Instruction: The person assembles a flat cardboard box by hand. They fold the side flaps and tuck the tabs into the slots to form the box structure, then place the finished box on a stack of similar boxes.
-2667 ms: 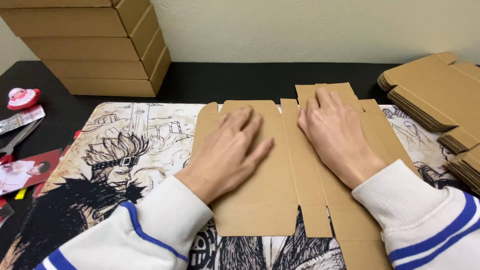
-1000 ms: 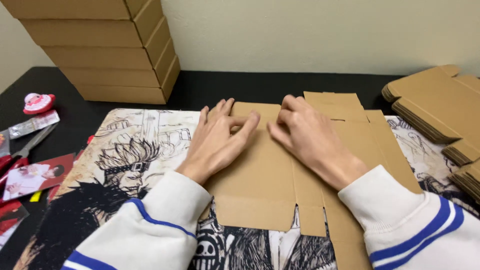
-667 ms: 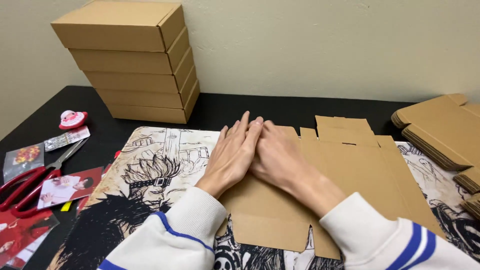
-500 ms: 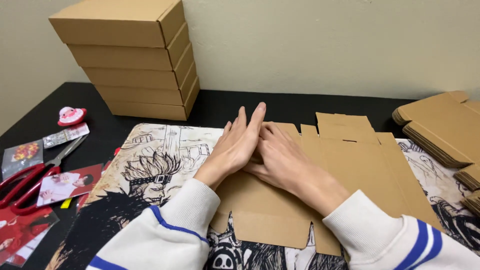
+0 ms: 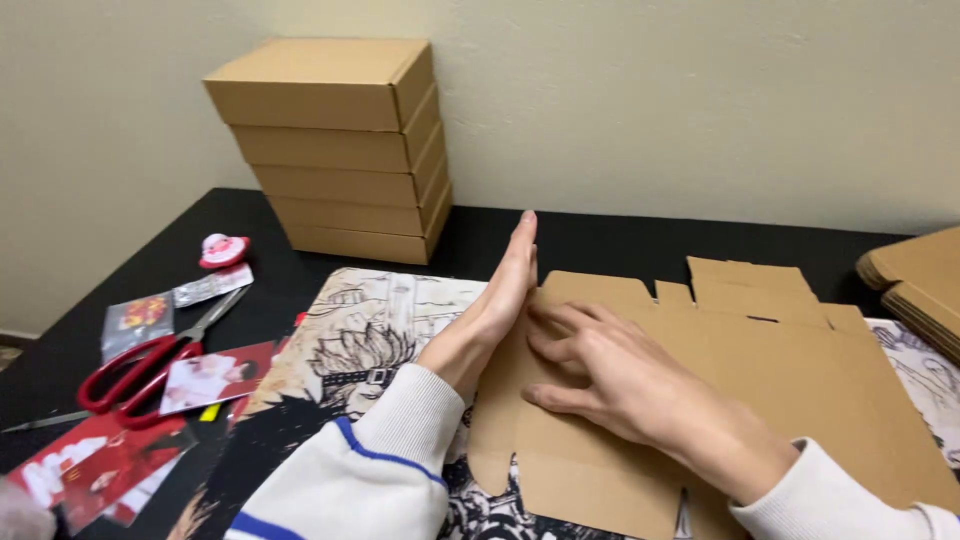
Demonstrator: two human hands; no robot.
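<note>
The left hand stands flat-open on edge, apparently lifting the cardboard blank's flap; right hand presses spread-fingered beside it. Uneven pressure could crease it crooked.

The flat box blank is matt brown corrugated cardboard, as are the stacked boxes. The desk is smooth matt black. The scissors have glossy red plastic handles and metal blades. The sleeves are soft white knit cloth.
</note>
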